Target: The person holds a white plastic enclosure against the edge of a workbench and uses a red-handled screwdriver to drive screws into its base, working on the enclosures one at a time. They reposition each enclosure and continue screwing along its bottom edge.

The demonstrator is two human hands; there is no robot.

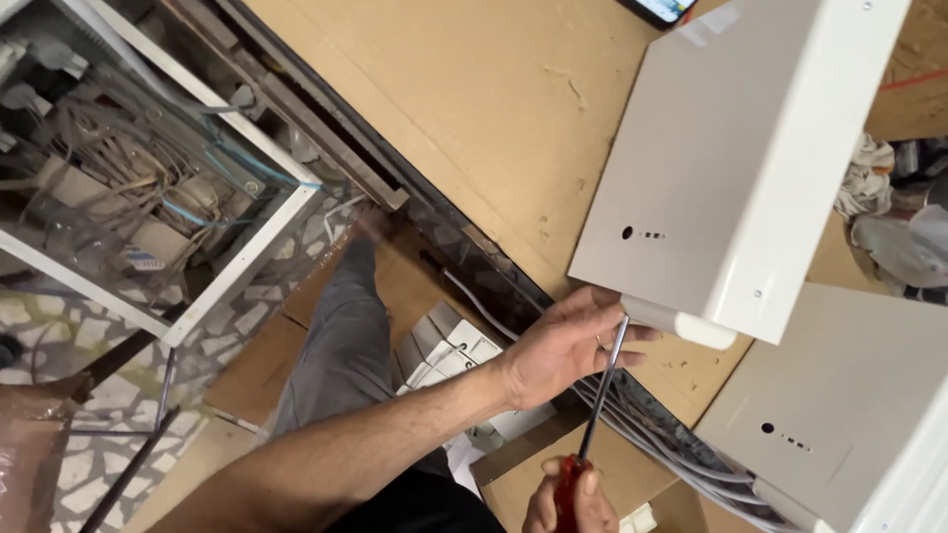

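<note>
Your left hand (pixel 563 345) reaches up to the lower corner of the near white box (pixel 736 148), fingers curled narrow around the shaft of the screwdriver (pixel 597 395), steadying it just under the box's rounded corner piece. Your right hand (pixel 568 503) sits at the bottom edge of the view, closed around the red handle; only its top shows. The screwdriver runs steeply up from that handle, its tip touching or just short of the box corner; you cannot tell which.

There are two white boxes. The near one hangs over the brown board (pixel 444 89), its lower edge jutting out past the board's rim. The second box (pixel 839 395) lies to the right and lower, close beside the first, a narrow gap of board between them. Each shows one round hole with a short row of small marks beside it.

A bundle of grey cables (pixel 671 449) runs along the board's edge under your hands, crowding the room below the corner. Left of your forearm the space is looser: your leg, flat cardboard (pixel 257 365) on the patterned floor, and small white cartons (pixel 444 345) near your wrist. One open metal cabinet (pixel 148 168) full of wiring fills the upper left, well apart from your hands. A heap of rags (pixel 869 178) lies at the right edge.
</note>
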